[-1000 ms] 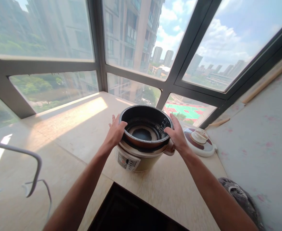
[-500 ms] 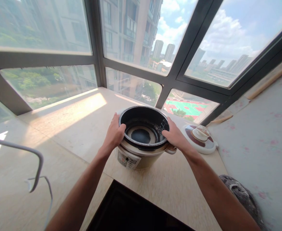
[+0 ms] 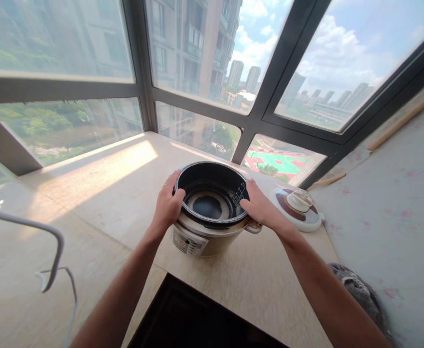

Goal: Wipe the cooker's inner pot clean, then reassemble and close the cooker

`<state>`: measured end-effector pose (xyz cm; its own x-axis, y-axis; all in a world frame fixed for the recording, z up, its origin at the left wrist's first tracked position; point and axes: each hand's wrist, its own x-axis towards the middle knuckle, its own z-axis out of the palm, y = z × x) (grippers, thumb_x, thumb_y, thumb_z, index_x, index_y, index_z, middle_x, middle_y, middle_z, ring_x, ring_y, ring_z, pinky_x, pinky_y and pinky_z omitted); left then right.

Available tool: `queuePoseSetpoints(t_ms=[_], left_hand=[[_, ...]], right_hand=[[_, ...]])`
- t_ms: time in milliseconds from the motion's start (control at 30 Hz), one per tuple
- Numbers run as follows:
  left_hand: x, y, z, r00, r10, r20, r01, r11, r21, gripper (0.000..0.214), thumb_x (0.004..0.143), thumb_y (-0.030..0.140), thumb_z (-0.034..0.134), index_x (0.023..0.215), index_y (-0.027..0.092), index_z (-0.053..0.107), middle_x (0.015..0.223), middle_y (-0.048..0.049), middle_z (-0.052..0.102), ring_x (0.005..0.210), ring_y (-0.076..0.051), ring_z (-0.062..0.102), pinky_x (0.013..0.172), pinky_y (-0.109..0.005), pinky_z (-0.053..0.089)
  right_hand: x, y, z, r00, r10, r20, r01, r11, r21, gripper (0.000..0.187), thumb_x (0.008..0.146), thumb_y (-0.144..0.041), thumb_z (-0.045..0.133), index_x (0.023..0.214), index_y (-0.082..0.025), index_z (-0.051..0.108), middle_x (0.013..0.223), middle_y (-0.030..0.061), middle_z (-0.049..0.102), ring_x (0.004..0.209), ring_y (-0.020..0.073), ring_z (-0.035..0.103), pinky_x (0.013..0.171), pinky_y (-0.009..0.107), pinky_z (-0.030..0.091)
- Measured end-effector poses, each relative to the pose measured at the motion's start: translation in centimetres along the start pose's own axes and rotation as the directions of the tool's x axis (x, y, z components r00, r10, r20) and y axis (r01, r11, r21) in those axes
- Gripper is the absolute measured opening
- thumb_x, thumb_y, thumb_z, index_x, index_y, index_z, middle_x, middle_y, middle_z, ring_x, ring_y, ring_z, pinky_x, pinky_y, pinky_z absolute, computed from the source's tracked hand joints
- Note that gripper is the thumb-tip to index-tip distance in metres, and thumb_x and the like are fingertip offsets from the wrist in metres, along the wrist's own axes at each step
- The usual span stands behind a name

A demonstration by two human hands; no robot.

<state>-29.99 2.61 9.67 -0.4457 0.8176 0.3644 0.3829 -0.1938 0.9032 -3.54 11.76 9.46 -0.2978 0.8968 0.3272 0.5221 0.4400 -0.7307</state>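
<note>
A black inner pot [image 3: 212, 169] with white level marks inside sits in the mouth of a beige rice cooker [image 3: 219, 244], its rim standing slightly above the body. My left hand [image 3: 168, 204] grips the pot's left rim, thumb over the inner edge and fingers outside. On the opposite side my right hand [image 3: 258, 203] holds the rim the same way, thumb inside. The outer fingers of both hands are partly hidden. The cooker's control panel [image 3: 188, 241] faces front left. To the right lies the round lid [image 3: 308, 220], white and brown with a pale knob.
The cooker stands on a pale stone sill [image 3: 118, 203] below large windows. A black flat panel [image 3: 204, 314] lies in front of it. Grey cable [image 3: 58, 241] loops at the left. A grey fuzzy item [image 3: 360, 292] rests by the flowered wall [image 3: 393, 227] at right.
The view has shifted slightly. The pot sits a little lower against the cooker, with both hands still on its rim.
</note>
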Motion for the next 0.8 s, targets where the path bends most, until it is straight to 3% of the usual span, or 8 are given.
queuePoseSetpoints(t_ms=[100,233,400,600,800], left_hand=[[-0.5,-0.3,-0.1,0.999,0.025,-0.026,-0.026,0.999,-0.03,0.059,0.079,0.031,0.056,0.136,0.022,0.063,0.146,-0.0077,0.058,0.14,-0.032,0.048,0.122,-0.049,0.03],[-1.0,-0.6,-0.1,0.997,0.056,-0.043,-0.058,0.997,-0.053,0.057,0.082,0.036,0.057,0.137,0.021,0.062,0.146,-0.0094,0.058,0.141,-0.032,0.046,0.122,-0.048,0.029],[-1.1,-0.8,0.0,0.999,0.032,-0.039,-0.035,0.997,-0.076,0.056,0.084,0.037,0.058,0.138,0.021,0.061,0.148,-0.0087,0.056,0.142,-0.031,0.045,0.122,-0.046,0.029],[-1.1,-0.6,-0.1,0.999,0.022,-0.031,-0.025,0.996,-0.089,0.056,0.081,0.033,0.061,0.136,0.023,0.061,0.146,-0.0076,0.057,0.14,-0.03,0.047,0.121,-0.043,0.031],[-1.9,-0.3,-0.3,0.998,-0.029,-0.061,0.021,0.993,-0.12,0.059,0.08,0.036,0.066,0.136,0.021,0.059,0.145,-0.0107,0.058,0.137,-0.032,0.049,0.119,-0.045,0.033]], right_hand=[[-0.4,-1.2,-0.6,0.999,0.017,0.041,-0.016,1.0,-0.01,0.063,0.069,-0.023,0.06,0.132,-0.021,0.059,0.151,0.0102,0.052,0.148,0.0349,0.035,0.124,0.053,0.023],[-1.3,-1.6,-1.0,1.0,-0.029,0.007,0.028,0.984,0.176,0.056,0.076,-0.032,0.062,0.131,-0.022,0.061,0.139,0.0072,0.062,0.136,0.0311,0.049,0.119,0.049,0.033],[-2.4,-0.4,-0.2,0.978,0.166,-0.129,-0.101,0.91,0.403,0.076,0.072,-0.056,0.072,0.135,-0.017,0.056,0.15,0.014,0.052,0.14,0.0321,0.045,0.116,0.049,0.037],[-4.9,-0.8,1.8,0.88,0.392,-0.267,-0.224,0.84,0.495,0.069,0.075,-0.063,0.071,0.126,-0.018,0.058,0.139,0.0148,0.058,0.133,0.0299,0.052,0.112,0.044,0.041],[-6.1,-2.2,4.4,0.765,0.501,-0.405,-0.112,0.722,0.682,0.06,0.078,-0.058,0.071,0.12,-0.018,0.056,0.12,0.0116,0.066,0.113,0.0264,0.064,0.097,0.041,0.054]])
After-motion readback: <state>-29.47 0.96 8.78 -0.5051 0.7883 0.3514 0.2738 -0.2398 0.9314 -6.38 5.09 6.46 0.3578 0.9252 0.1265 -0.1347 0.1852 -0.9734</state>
